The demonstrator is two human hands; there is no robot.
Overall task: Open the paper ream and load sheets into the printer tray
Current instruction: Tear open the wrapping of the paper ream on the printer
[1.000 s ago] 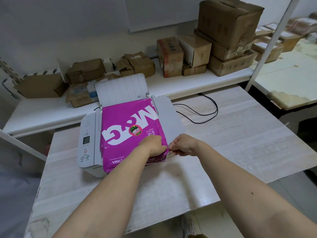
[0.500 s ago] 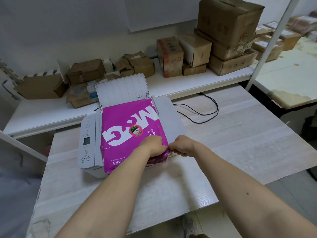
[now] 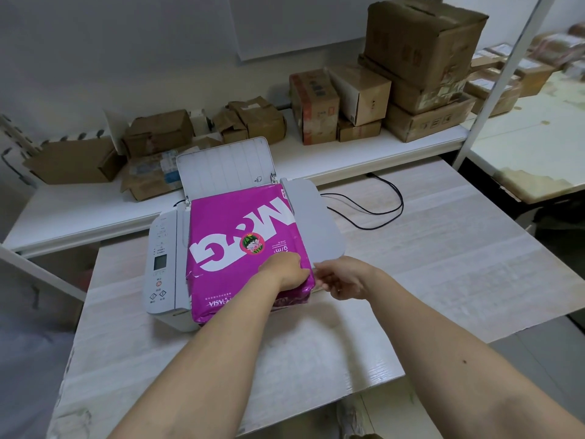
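Note:
A magenta paper ream (image 3: 240, 229) with big white letters lies flat on top of the white printer (image 3: 161, 245), still in its wrapper. The printer's rear paper tray (image 3: 224, 166) stands raised behind it, with no sheets visible in it. My left hand (image 3: 285, 270) lies on the ream's near right corner, fingers bent over the edge. My right hand (image 3: 342, 278) is right beside that corner, its fingertips pinching at the wrapper's edge.
The printer sits on a pale wooden table (image 3: 443, 264); a black cable (image 3: 380, 207) loops on it to the right. Behind runs a white shelf (image 3: 316, 166) with several cardboard boxes (image 3: 421, 52). A white post (image 3: 493, 80) rises at the right.
My right hand has slid slightly toward me at the ream's corner and its fingers have stretched out a little. The left hand and the ream have stayed put.

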